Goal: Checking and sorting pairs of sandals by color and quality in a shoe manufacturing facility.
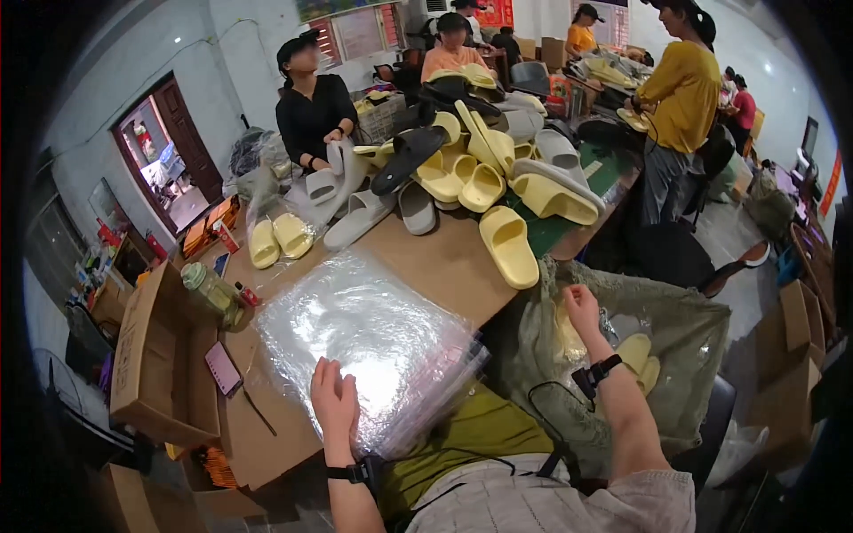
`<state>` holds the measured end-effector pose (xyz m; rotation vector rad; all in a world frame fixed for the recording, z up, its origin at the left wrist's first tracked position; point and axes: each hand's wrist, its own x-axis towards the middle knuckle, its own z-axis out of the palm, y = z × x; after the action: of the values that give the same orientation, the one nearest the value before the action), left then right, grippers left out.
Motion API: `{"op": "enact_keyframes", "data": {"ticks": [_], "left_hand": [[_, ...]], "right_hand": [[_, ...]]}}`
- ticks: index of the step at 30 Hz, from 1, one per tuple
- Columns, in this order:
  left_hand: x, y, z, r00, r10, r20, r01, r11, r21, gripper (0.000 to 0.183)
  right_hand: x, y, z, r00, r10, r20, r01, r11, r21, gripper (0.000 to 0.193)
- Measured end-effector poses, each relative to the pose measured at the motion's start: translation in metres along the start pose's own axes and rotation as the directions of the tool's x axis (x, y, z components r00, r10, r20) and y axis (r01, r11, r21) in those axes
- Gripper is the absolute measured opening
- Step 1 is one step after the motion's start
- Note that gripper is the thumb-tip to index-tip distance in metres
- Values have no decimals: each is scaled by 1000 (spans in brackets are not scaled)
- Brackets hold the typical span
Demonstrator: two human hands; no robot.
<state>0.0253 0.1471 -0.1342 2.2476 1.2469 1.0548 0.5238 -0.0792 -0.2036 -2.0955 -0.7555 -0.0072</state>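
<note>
My left hand lies on the near left part of a stack of clear plastic bags, its fingers stretched out. Over a green woven sack at the right, my right hand hangs with its fingers curled in, and nothing shows in them. Inside the sack are pale yellow slippers and some clear plastic. Beyond the bags, yellow, grey and black slippers are heaped on the table, one yellow slipper lying nearest the sack. A bagged yellow pair sits at the left of the heap.
An open cardboard box, a green bottle and a pink-screened phone are at the table's left. Across the table a person in black handles a grey slipper. Another in yellow stands at the right. Cardboard boxes stand far right.
</note>
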Motion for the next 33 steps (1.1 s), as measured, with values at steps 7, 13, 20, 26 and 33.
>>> {"op": "enact_keyframes", "data": {"ticks": [7, 13, 20, 26, 33], "left_hand": [[1, 9, 0, 1000, 12, -21, -12, 1000, -19, 39], [-2, 4, 2, 1000, 29, -12, -29, 999, -32, 40], [-4, 3, -5, 999, -9, -33, 7, 999, -45, 42], [-5, 2, -2, 999, -2, -51, 4, 1000, 25, 41], [-1, 7, 1, 998, -56, -21, 55, 997, -57, 30]], "right_hand": [[33, -82, 32, 996, 80, 50, -78, 996, -41, 73], [27, -85, 57, 990, 128, 51, -137, 884, 447, 44], [-31, -195, 25, 987, -30, 160, -117, 556, 823, 35], [-75, -266, 35, 925, -244, 291, -149, 473, 869, 35], [-117, -271, 82, 687, -479, 547, 174, 839, 516, 41]]}}
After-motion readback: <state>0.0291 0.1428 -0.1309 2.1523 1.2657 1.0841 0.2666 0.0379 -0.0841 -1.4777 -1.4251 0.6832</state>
